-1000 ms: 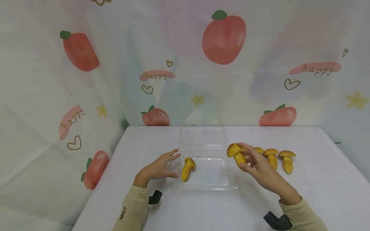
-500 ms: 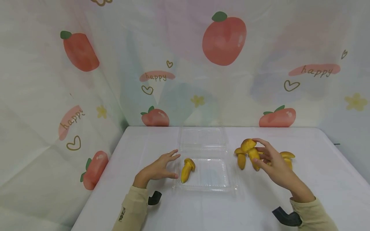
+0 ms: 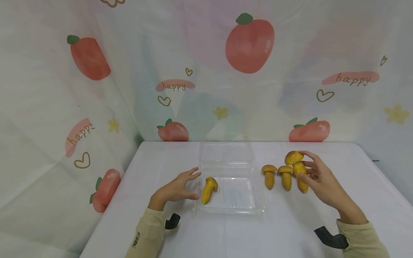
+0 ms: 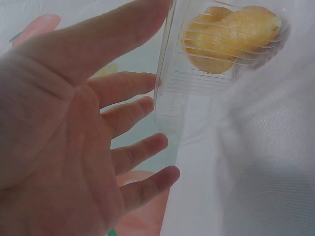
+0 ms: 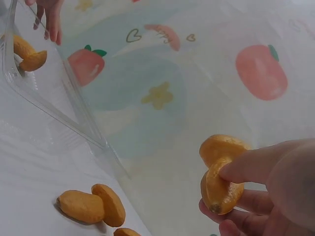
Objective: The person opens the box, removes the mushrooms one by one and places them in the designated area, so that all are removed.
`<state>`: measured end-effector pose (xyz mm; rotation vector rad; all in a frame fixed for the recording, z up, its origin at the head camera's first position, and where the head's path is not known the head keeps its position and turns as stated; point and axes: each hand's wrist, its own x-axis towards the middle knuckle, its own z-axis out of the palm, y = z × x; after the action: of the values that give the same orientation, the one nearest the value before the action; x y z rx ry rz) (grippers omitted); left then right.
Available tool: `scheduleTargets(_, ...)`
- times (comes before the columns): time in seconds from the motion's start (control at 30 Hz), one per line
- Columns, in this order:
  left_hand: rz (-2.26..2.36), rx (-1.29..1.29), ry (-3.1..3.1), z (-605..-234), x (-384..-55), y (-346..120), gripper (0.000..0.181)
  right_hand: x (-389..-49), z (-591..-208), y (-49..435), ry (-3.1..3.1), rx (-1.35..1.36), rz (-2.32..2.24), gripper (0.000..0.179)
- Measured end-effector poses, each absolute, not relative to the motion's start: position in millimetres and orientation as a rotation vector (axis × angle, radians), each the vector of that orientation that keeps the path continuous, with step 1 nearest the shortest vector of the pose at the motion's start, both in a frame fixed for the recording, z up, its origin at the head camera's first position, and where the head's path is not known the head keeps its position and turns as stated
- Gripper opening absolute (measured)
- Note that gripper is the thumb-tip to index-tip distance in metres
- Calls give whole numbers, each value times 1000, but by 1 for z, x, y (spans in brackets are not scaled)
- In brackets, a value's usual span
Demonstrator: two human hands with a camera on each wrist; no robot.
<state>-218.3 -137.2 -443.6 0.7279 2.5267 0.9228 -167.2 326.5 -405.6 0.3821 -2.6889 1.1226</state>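
My right hand pinches a yellow toy-like mushroom between thumb and fingers, cap up, at the right of the table. In the right wrist view, the thumb presses on the stem of this mushroom. Two more mushrooms, a left one and a middle one, lie beside it on the table. My left hand has its fingers spread at the left edge of a clear plastic box. One mushroom lies inside the box's left part. Whether the left fingers touch the box I cannot tell.
The box's clear lid lies folded back toward the rear. A white cloth covers the table. A fruit-printed curtain rises behind and at the left. My right hand hides the table behind it.
My right hand has carried the held mushroom rightward, away from the box and along the row, uncovering the two mushrooms on the left and covering those farther right. The left hand stays put.
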Motion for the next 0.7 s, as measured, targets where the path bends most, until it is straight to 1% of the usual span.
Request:
scheduleTargets(0.17, 923, 734, 2527, -445, -219, -138, 84, -170, -411, 337, -2713, 308, 1136, 71)
scheduleTargets(0.43, 930, 745, 2523, -444, -218, -138, 84, -174, -420, 351, -2684, 275, 1199, 71)
scheduleTargets(0.7, 916, 711, 2528, -444, -218, -136, 85, -177, -428, 362, -2721, 149, 1201, 71)
